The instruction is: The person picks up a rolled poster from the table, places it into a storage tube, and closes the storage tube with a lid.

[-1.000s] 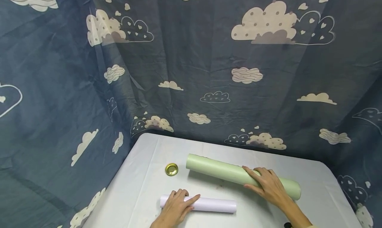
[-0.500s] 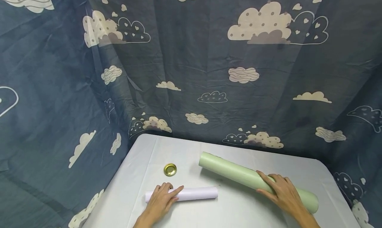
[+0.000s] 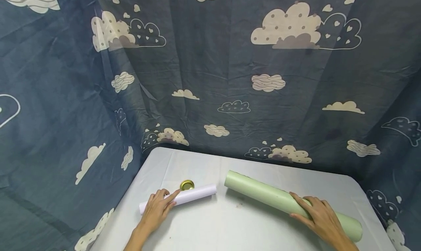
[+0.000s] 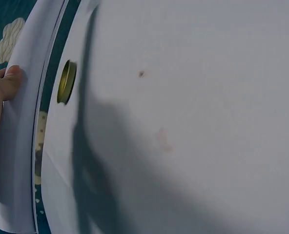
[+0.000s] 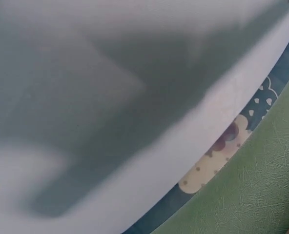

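My left hand (image 3: 155,210) grips a pale lavender-white roll of paper (image 3: 197,194) near its left end. This roll tilts up to the right, and its shadow falls apart from it in the left wrist view. Just behind it lies a small gold jar lid (image 3: 187,185), partly covered by the roll in the head view. At the right, my right hand (image 3: 319,217) grips a thicker, longer light green roll (image 3: 260,191) around its right half. The green roll's textured surface (image 5: 252,180) fills a corner of the right wrist view, and only a sliver of hand shows there.
Both rolls are over a white-covered table (image 3: 236,232) with rounded far corners. Small brownish marks (image 4: 141,74) dot its cover. A dark blue curtain (image 3: 204,61) with cloud prints surrounds the back and sides.
My left hand has carried the white roll leftward and away from me, tilting its right end up toward the lid. My right hand has shifted the green roll to the right and nearer me.
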Available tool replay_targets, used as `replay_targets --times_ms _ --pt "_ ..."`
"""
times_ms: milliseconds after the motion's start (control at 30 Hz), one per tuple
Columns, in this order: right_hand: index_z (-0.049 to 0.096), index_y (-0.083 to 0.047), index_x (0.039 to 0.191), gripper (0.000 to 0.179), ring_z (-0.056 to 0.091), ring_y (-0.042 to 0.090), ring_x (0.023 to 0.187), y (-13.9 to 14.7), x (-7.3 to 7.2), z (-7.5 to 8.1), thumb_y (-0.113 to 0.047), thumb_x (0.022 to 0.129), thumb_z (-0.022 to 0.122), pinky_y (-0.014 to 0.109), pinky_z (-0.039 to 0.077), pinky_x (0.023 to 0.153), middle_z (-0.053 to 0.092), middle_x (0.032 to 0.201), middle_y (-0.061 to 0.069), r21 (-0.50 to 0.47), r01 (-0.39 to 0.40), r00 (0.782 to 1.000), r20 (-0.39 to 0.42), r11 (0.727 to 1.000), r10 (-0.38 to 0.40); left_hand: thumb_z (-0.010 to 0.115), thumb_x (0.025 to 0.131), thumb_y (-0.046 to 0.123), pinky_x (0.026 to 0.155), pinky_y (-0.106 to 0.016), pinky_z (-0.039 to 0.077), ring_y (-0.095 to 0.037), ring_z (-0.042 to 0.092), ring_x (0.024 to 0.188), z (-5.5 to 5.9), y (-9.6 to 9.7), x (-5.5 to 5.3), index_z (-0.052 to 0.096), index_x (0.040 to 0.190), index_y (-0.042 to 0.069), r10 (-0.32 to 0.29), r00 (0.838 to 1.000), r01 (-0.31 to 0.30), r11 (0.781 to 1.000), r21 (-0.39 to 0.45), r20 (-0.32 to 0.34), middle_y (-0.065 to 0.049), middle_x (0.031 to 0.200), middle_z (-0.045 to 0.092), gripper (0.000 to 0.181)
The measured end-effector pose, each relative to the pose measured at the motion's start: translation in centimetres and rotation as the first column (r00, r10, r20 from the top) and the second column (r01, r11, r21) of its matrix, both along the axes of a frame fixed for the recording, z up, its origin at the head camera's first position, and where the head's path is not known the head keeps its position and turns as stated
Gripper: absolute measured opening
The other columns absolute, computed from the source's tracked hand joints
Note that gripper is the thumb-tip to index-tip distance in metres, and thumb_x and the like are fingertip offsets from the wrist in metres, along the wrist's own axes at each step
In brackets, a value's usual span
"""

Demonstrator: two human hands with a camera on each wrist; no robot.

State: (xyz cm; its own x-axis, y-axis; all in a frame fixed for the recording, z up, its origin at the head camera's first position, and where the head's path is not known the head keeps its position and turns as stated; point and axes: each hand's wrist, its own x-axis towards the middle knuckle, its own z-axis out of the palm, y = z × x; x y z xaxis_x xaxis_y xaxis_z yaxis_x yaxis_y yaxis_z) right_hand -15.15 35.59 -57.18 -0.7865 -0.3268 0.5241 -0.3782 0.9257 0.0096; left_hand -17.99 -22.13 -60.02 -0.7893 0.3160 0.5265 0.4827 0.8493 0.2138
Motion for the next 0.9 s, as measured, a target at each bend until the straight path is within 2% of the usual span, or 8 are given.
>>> replay_targets --times_ms 200,400,533,733,900 --pt "0.06 -0.029 0.145 0.083 0.066 0.026 0.082 0.4 0.4 0.0 -0.06 0.072 0.084 0.052 0.051 0.07 0.069 0.096 0.008 0.01 0.01 1.0 0.009 1.0 -0.01 0.078 0.09 0.02 0.076 -0.034 0.04 -0.02 0.059 0.094 1.0 -1.4 -0.6 0.07 0.136 0.025 0.008 1.0 -0.007 1.0 0.024 -0.028 -0.007 0.104 0.066 0.047" --pt "0.058 -0.033 0.147 0.084 0.066 0.026 0.082 0.1 0.5 0.0 -0.06 0.072 0.084 0.053 0.052 0.072 0.07 0.097 0.008 0.001 0.004 1.0 0.019 1.0 -0.004 0.079 0.087 0.016 0.073 -0.034 0.04 -0.022 0.06 0.091 2.0 -2.1 -1.3 0.071 0.133 0.022 0.002 0.997 0.001 0.999 0.042 -0.075 -0.008 0.102 0.066 0.047" --pt "0.057 -0.036 0.147 0.084 0.067 0.026 0.084 -0.4 0.3 0.1 -0.059 0.072 0.084 0.05 0.05 0.072 0.07 0.098 0.007 -0.012 0.001 1.0 0.024 1.0 -0.001 0.078 0.089 0.017 0.075 -0.035 0.04 -0.023 0.061 0.093 2.6 -2.0 -1.7 0.07 0.135 0.022 -0.015 0.997 0.018 0.999 0.034 -0.07 -0.009 0.104 0.066 0.047" --pt "0.063 -0.03 0.142 0.077 0.067 0.025 0.084 -1.2 -0.1 -0.3 -0.058 0.073 0.083 0.044 0.048 0.07 0.07 0.097 0.006 -0.019 -0.067 0.997 -0.037 0.998 0.066 0.077 0.09 0.018 0.08 -0.04 0.041 -0.025 0.061 0.095 3.0 -1.4 -2.3 0.07 0.135 0.022 -0.051 0.997 0.053 0.998 0.039 -0.053 -0.009 0.104 0.067 0.046" --pt "0.062 -0.03 0.144 0.074 0.067 0.024 0.083 -1.9 -0.2 -0.3 -0.069 0.081 0.072 0.043 0.047 0.069 0.07 0.097 0.005 -0.014 -0.103 0.992 -0.076 0.995 0.102 0.076 0.091 0.019 0.083 -0.045 0.043 -0.027 0.063 0.096 3.0 -1.1 -2.6 0.07 0.136 0.023 -0.068 0.998 0.069 0.997 0.043 -0.019 -0.009 0.104 0.067 0.046"
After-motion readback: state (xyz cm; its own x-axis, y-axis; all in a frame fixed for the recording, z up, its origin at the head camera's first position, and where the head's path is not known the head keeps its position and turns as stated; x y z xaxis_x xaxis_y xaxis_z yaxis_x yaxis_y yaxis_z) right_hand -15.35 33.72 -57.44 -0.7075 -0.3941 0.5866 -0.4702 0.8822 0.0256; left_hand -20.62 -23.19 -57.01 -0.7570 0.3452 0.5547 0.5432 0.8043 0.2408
